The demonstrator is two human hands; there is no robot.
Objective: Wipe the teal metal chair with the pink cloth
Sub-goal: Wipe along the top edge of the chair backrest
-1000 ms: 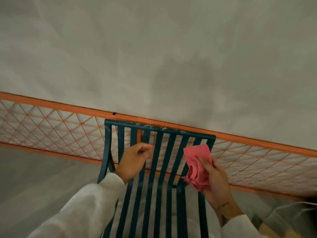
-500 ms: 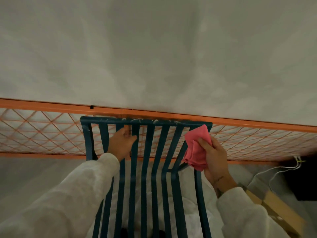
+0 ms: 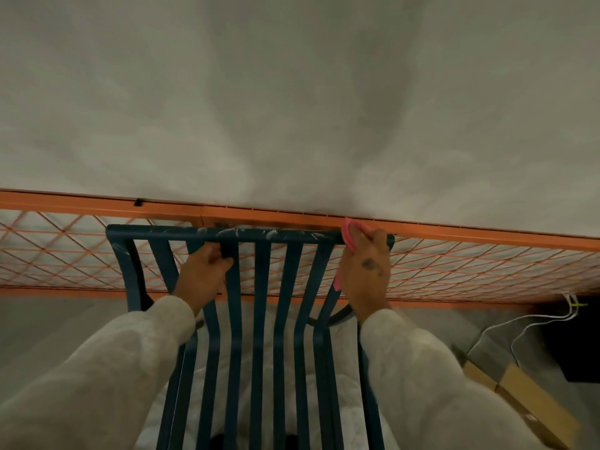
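The teal metal chair (image 3: 261, 287) stands right in front of me with its back towards a low orange mesh fence (image 3: 65, 254), and a bare grey wall (image 3: 292, 92) rises beyond that. I look down over the slatted backrest, and the slats curve away below me towards the seat, most of which I cannot see.

My left hand (image 3: 204, 271) grasps one of the slats just under the top rail (image 3: 259, 236), fingers curled round it, and I judge that it is steadying the chair. My right hand (image 3: 365, 277) clutches the pink cloth (image 3: 350, 233) and presses it onto the right end of that rail, at the corner. Only a fold of cloth shows above the knuckles, with a thin strip beside the wrist.

I judge that the job is at an early stage. Whitish smears and flecks run along most of the top rail, so it needs a full pass from the right corner to the left one. After that come the slats, the side posts and the seat. I cannot tell how dirty the lower parts are.

White cables (image 3: 519, 326) and a cardboard box (image 3: 519, 384) lie on the floor to the right, well apart from the chair.
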